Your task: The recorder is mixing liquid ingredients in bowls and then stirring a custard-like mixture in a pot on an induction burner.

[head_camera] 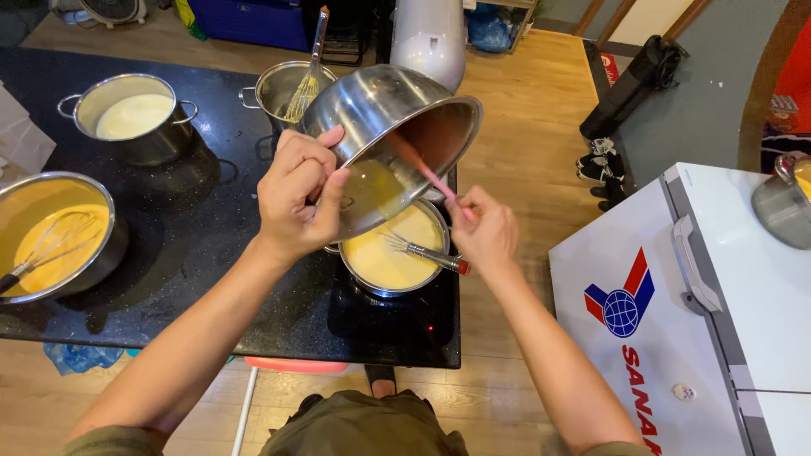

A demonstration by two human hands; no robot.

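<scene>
Black table (194, 245) carried the pots. Left hand (297, 196) fingers pinched the rim of a tilted steel bowl (380, 110); right hand (486, 230) fingers pinched a pink spatula (427, 173) inside it. Saucepan (397, 253) of yellow batter with whisk (422, 252) sat at 6 o'clock below the bowl.

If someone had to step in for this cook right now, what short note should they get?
Left hand: grips the rim of the shiny steel mixing bowl, tilted steeply over the small steel pot of pale yellow batter.
Right hand: holds the pink-handled spatula, its blade inside the bowl.
A red-tipped metal whisk rests in the pot, which sits on the black cooktop.
Done: bowl looks nearly emptied. Left: scraping out the yellowish remainder, setting the bowl down.
</scene>
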